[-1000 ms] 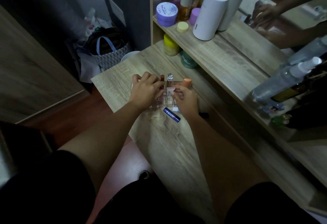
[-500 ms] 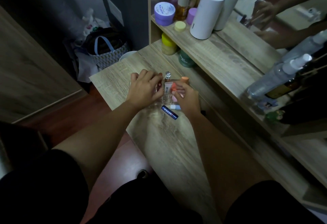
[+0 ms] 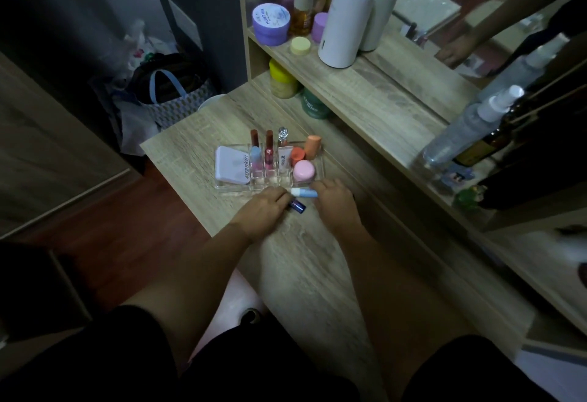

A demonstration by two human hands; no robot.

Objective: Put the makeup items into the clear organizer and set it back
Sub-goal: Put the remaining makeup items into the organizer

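The clear acrylic organizer point(image 3: 319, 169) sits on the pale wood-grain surface point(image 3: 197, 160), and by the look of it is mostly filled. At its left a flat white compact point(image 3: 231, 165) lies in the wide compartment; next, two red lipsticks point(image 3: 261, 139) stand at the back with a pale blue-capped stick point(image 3: 255, 154) before them; then a glittery-capped gloss tube point(image 3: 282, 134) and a small white squeeze tube point(image 3: 284, 160); at the right, two orange-capped items point(image 3: 305, 149) and a round pink jar point(image 3: 304, 171).

Two pieces remain outside, just beside the near wall. The left hand point(image 3: 263, 211) lies curled, its fingertips pinching a dark blue tube point(image 3: 297, 205); the right hand point(image 3: 333, 196) touches a small light blue and white tube point(image 3: 304, 192), fingers loosely bent, though whether it grips it I cannot tell. I judge that these two go in next, and setting the organizer back is not yet done.
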